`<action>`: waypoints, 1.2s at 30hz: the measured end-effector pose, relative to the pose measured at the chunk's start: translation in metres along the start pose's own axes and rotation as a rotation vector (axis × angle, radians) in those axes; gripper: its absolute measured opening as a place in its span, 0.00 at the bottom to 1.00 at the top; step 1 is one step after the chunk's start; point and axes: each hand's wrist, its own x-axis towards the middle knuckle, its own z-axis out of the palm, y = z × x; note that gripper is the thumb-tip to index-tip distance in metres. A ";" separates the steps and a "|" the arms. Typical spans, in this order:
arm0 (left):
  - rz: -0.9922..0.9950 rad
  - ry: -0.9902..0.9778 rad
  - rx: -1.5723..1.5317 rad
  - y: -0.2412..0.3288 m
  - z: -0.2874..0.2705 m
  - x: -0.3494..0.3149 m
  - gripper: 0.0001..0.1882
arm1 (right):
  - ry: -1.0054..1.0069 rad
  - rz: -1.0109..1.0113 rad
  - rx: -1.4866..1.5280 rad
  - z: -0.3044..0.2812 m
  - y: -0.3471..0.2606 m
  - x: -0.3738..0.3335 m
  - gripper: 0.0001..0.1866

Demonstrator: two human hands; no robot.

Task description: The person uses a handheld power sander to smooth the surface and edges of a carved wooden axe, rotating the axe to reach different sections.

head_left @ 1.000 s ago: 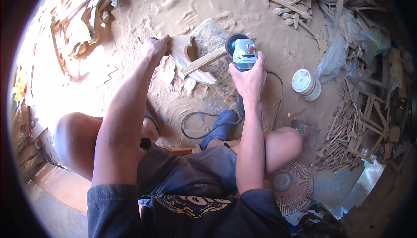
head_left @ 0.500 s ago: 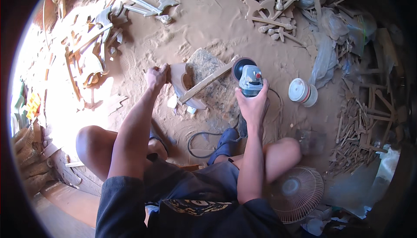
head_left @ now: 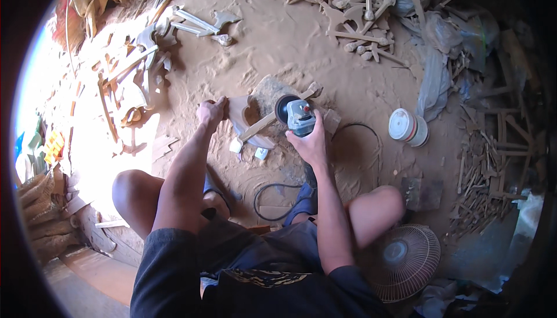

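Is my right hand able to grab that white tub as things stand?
Probably not yet: the right hand is gripping the angle grinder. Nothing seems to cover the white tub, though, off to the right.

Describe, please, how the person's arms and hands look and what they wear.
The left hand and right hand wear no gloves. The forearms are bare, with no watch visible. Short, dark, plain-looking sleeves cover the upper arms.
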 end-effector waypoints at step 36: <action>0.622 -0.110 0.086 0.079 -0.033 -0.054 0.22 | 0.457 -0.027 0.115 -0.108 -0.016 -0.038 0.50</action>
